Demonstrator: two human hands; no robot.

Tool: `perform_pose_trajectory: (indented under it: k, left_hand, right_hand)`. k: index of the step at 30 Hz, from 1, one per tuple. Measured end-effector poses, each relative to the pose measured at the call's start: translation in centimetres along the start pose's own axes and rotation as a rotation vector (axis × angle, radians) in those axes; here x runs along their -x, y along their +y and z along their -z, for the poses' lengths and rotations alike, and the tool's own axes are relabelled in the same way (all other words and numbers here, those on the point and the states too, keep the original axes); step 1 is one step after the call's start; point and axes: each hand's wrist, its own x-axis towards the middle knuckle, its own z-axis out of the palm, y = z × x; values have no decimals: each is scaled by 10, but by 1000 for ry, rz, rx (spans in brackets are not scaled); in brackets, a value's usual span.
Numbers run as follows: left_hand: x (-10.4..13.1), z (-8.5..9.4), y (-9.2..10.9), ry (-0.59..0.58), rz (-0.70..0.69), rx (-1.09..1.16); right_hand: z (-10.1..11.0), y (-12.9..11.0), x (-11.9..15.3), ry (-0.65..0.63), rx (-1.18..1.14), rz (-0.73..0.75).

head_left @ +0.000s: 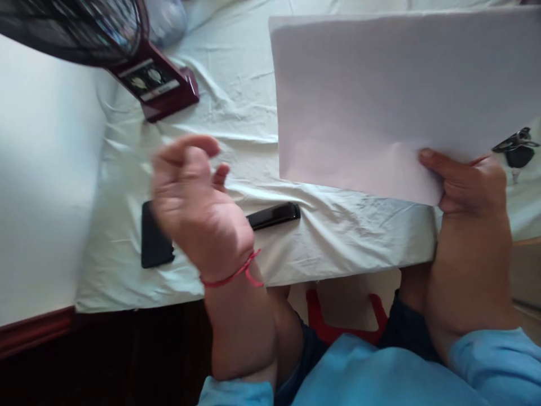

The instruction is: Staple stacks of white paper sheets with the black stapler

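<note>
A light blue shirt (380,372) and dark blue shorts (408,324) are worn; the left wrist (226,264) is encircled by a knotted red string (230,278).

Likely a room at home: rumpled cloth-covered table (240,107), maroon fan (158,82).

Hands, two: left hand (192,211), right hand (475,183); paper (380,107), one sheet countable, any beneath hidden; long black object (276,215), one; flat black object (155,239), one; fan (114,45), one; red wrist cord (230,278), one; cloth-covered bench (333,242), one; key-like bunch (519,155), one, pieces uncountable.
</note>
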Motion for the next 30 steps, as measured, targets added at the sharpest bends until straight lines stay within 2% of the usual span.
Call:
perform_pose_trajectory:
  k: [2,6,9,11,18,24,28,30]
  left_hand:
    - [-7,-9,-12,-5,16,-16]
    - [-5,-7,-33,-168,211,-35]
    - [-1,-7,-36,-303,268,37]
    - [0,-10,-34,-334,258,57]
    - [6,-20,-38,-226,221,-27]
    - [10,-23,-51,-274,285,70]
    - [9,-25,-52,-184,258,73]
    - [9,-25,-50,-184,286,92]
  right_hand:
    - [-3,-2,1,49,-55,1]
    - [-6,-10,8,27,-88,-29]
    - [-6,-15,15,-28,-83,-88]
    - [-6,-16,19,-62,-77,-97]
    - [-5,-11,17,-92,-81,-120]
    - [-7,-16,15,-38,-129,-95]
    - [-8,-15,14,-33,-145,-110]
    - [-6,-14,13,-38,-144,-109]
